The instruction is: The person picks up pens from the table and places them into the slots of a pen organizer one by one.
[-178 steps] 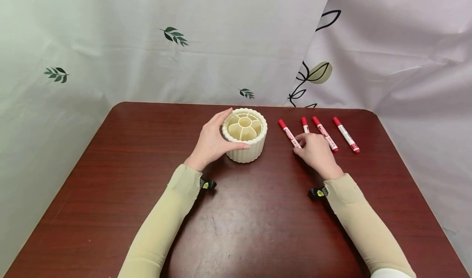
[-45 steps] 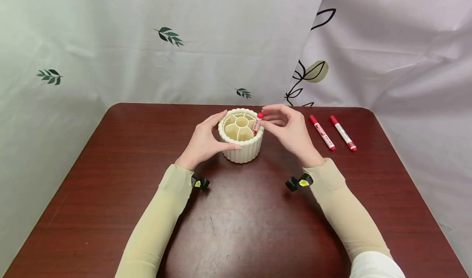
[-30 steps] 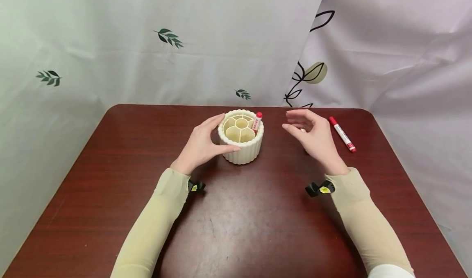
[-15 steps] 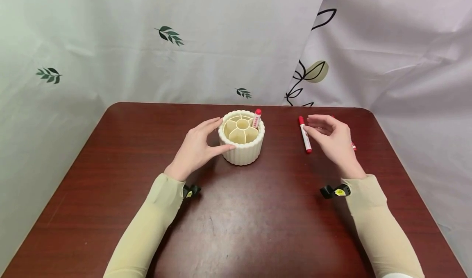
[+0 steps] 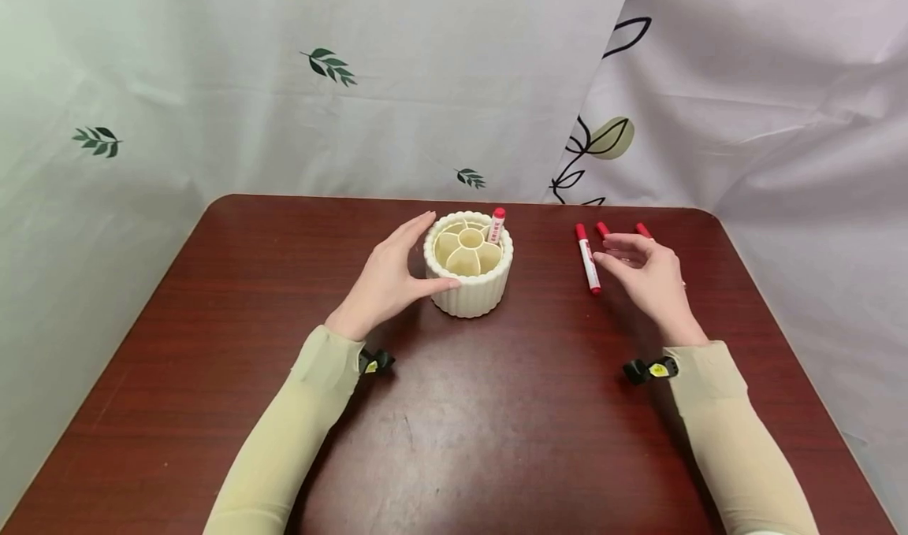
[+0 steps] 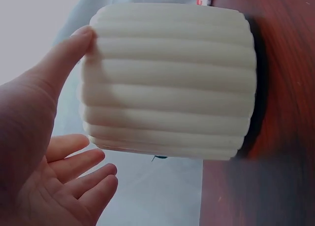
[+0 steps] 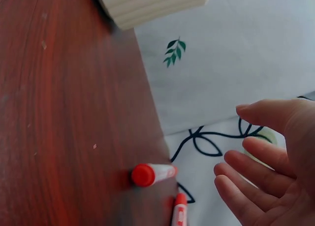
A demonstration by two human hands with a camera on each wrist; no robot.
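A cream ribbed pen holder [image 5: 470,292] with petal-shaped compartments stands upright near the table's back edge. One red-capped marker [image 5: 497,225] leans in its right-hand compartment. My left hand [image 5: 383,283] spans the holder from the left, thumb on the near rim and fingers at the far side; the left wrist view shows that thumb [image 6: 82,35] touching the rim. My right hand [image 5: 649,279] hovers over the right side with relaxed fingers and nothing in it. Just left of it lies a marker [image 5: 588,259]. It partly hides a second marker [image 5: 602,228] and a third [image 5: 642,230].
The dark red-brown table [image 5: 496,425] carries the holder and the markers. Behind it hangs a pale curtain [image 5: 454,86] with leaf prints. A black wrist camera [image 5: 376,361] sits on the left wrist, another camera [image 5: 649,369] on the right.
The right hand took a marker from the table, put it into the holder and let go. It then moved right, above the other markers. The left hand stayed around the holder.
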